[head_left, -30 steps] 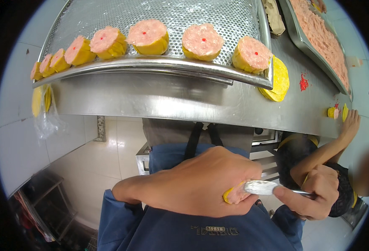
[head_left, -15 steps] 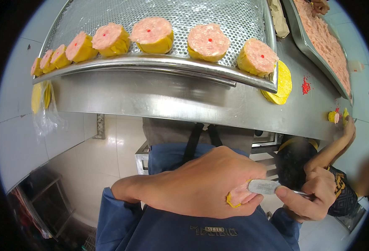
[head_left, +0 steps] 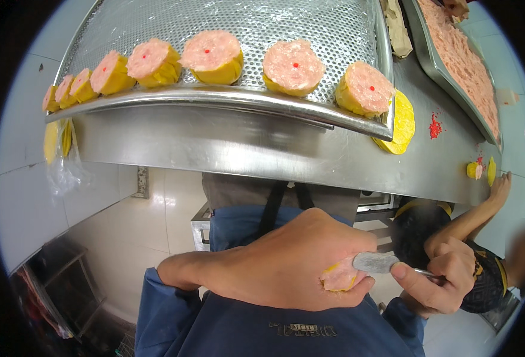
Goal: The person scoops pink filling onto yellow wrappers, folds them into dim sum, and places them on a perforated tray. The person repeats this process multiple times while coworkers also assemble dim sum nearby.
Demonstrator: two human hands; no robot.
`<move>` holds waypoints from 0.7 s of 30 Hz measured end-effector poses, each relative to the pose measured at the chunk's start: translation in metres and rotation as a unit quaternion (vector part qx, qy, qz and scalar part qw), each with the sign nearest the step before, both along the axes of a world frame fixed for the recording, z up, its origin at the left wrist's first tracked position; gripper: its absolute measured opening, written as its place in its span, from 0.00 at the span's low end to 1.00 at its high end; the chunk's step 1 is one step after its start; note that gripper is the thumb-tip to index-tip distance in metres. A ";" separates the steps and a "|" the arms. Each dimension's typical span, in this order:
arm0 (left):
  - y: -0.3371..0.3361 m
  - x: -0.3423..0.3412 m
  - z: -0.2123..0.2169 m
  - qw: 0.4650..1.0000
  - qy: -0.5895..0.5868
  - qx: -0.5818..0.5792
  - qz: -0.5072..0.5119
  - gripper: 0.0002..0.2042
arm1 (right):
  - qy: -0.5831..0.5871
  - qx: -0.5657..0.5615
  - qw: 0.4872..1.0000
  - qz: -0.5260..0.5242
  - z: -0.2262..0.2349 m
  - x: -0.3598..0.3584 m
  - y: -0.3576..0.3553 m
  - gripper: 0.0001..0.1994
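Note:
In front of my body, my left hand (head_left: 301, 262) is curled around a dumpling (head_left: 340, 277) with pink minced filling and a thin yellow wrapper edge. Only its top shows within the ring of my fingers. From the right, my right hand (head_left: 438, 278) grips the thin handle of a metal spatula (head_left: 372, 262). The rounded flat blade rests against the filling at the thumb side of my left hand. A row of finished dumplings (head_left: 212, 56), yellow-sided with pink tops and mostly with a red dot, stands along the near edge of a perforated metal tray (head_left: 233, 95).
Yellow round wrappers (head_left: 402, 125) lie by the tray's right corner, near red bits (head_left: 435, 127). A deep pan (head_left: 424, 50) of pink filling stands at the right. A co-worker's arm (head_left: 471, 217) reaches to the steel table (head_left: 215, 146). A plastic bag (head_left: 66, 154) hangs at left.
More pink filling now shows at the dumpling's top, spread nearer the wrapper edge. The spatula blade has shifted slightly. The co-worker's hand has moved a little off the yellow wrapper. The view has tipped slightly.

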State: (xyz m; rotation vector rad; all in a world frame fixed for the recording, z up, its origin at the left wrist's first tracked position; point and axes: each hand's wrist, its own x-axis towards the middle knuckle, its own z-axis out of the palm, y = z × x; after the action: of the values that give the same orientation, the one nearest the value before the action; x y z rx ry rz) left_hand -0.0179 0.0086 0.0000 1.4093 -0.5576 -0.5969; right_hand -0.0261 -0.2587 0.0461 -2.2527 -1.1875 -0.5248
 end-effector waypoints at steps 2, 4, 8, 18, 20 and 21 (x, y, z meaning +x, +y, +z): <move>0.003 0.000 0.000 1.000 0.002 -0.001 0.019 0.15 | 0.000 -0.002 1.000 -0.010 0.002 -0.001 -0.004 0.17; 0.009 0.000 0.004 1.000 0.000 0.013 0.029 0.15 | 0.001 -0.005 1.000 -0.026 0.009 0.000 -0.007 0.15; 0.018 0.003 0.015 0.998 -0.042 0.034 0.018 0.15 | -0.024 -0.038 0.968 -0.246 0.028 0.017 -0.016 0.11; 0.022 0.002 0.012 0.995 -0.093 0.039 0.024 0.20 | 0.118 -0.021 0.907 -0.404 0.007 0.221 -0.128 0.13; 0.028 -0.002 0.015 0.987 -0.148 0.053 0.024 0.20 | 0.160 -0.039 0.901 -0.401 0.006 0.234 -0.136 0.13; 0.031 -0.004 0.018 0.992 -0.118 0.050 0.019 0.16 | 0.165 -0.022 0.908 -0.384 0.006 0.238 -0.136 0.13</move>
State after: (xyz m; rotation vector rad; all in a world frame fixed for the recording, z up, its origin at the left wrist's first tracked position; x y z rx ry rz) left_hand -0.0218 0.0401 0.0176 1.5937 -0.6954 -0.4352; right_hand 0.2119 -0.3943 0.0521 -2.6655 -0.1081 -0.3636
